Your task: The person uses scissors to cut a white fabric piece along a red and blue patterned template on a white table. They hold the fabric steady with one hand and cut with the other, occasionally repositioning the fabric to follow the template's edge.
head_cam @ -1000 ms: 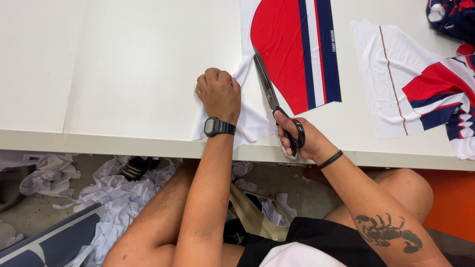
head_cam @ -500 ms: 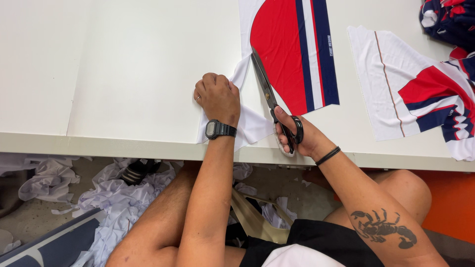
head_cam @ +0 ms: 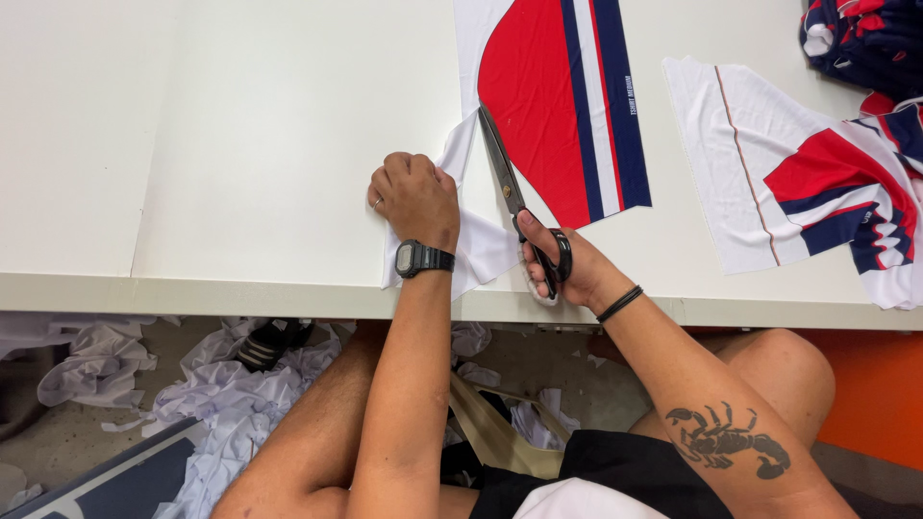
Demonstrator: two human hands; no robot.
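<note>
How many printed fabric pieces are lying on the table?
3: one red-striped piece under the scissors, one white-and-red piece to its right, one dark bundle at the top-right corner, possibly several.

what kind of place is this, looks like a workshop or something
Most likely a garment cutting or sewing workshop. The right hand works scissors along a printed red, white and navy fabric panel on a white table, more printed pieces lie beside it, and white offcuts litter the floor.

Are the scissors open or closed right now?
Closed, or nearly: the scissors show as one narrow dark blade along the red fabric panel, with no gap visible. The right hand holds the handles.
</note>
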